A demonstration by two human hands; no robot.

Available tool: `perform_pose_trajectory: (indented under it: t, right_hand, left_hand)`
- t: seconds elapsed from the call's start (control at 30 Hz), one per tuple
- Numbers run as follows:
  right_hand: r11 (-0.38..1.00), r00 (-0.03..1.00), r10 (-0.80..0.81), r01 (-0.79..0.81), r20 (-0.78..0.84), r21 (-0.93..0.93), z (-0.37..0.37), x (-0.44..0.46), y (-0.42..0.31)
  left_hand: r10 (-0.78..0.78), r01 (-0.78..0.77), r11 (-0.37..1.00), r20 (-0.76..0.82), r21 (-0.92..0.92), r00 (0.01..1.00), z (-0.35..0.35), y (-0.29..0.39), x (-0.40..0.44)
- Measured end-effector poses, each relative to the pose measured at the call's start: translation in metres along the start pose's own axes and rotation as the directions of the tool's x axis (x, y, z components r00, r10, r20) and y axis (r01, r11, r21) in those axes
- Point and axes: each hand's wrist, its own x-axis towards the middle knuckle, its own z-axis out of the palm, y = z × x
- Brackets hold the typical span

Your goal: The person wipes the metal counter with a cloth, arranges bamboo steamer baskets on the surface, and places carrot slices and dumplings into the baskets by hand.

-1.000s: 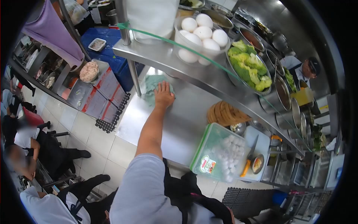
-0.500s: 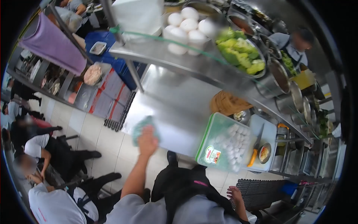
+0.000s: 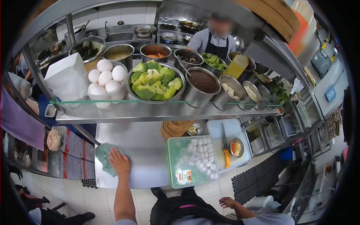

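Observation:
My left hand [image 3: 119, 162] lies flat with fingers spread on a crumpled green cloth [image 3: 105, 159], at the left end of the steel counter [image 3: 146, 155]. Low on the right, my right hand [image 3: 227, 202] hangs in front of the counter, fingers apart and holding nothing. Right of the cloth, a clear green-rimmed box [image 3: 192, 161] holds several round white pieces. Beside it a white cutting board [image 3: 236, 161] carries an orange-handled knife [image 3: 226, 150] and a small metal bowl [image 3: 237, 147].
Above the counter, a steel shelf [image 3: 150, 114] bears a tub of eggs [image 3: 105, 77], a bowl of broccoli [image 3: 154, 82] and several metal pots. Stacked brown round pieces [image 3: 173, 130] stand under it. A person [image 3: 215, 39] stands beyond the shelf.
The view has turned and levelled. My left hand and the cloth went from the back of the counter to its front edge, and now are at its left end. My right hand has come into view.

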Motion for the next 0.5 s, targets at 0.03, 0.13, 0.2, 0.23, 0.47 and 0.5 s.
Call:
perform_pose_trajectory:
  t: [0.03, 0.13, 0.2, 0.23, 0.47, 0.5]
  right_hand:
    - [1.000, 1.000, -0.001, 0.000, -0.021, -0.031, 0.000, -0.001, -0.002]
    - [0.998, 0.997, -0.060, 0.059, -0.054, -0.010, -0.003, -0.005, -0.015]
    - [0.996, 0.994, -0.089, 0.088, -0.064, -0.013, -0.001, -0.009, -0.027]
    - [0.993, 0.990, -0.119, 0.119, -0.069, -0.017, -0.001, -0.010, -0.034]
    - [0.981, 0.981, -0.192, 0.191, -0.035, -0.022, 0.012, -0.013, -0.050]
    - [0.983, 0.983, -0.181, 0.181, -0.022, -0.021, 0.014, -0.012, -0.049]
  left_hand:
    - [0.100, -0.100, 0.995, -0.001, -0.022, 0.995, 0.004, 0.015, -0.006]
    - [0.283, -0.280, 0.955, 0.019, -0.096, 0.959, -0.006, 0.054, -0.038]
    - [0.368, -0.360, 0.921, 0.030, -0.149, 0.929, -0.015, 0.070, -0.059]
    - [0.421, -0.404, 0.892, 0.051, -0.203, 0.906, -0.016, 0.076, -0.071]
    - [0.477, -0.451, 0.848, 0.029, -0.278, 0.878, -0.021, 0.083, -0.082]
    - [0.476, -0.449, 0.849, 0.033, -0.280, 0.879, -0.020, 0.083, -0.083]
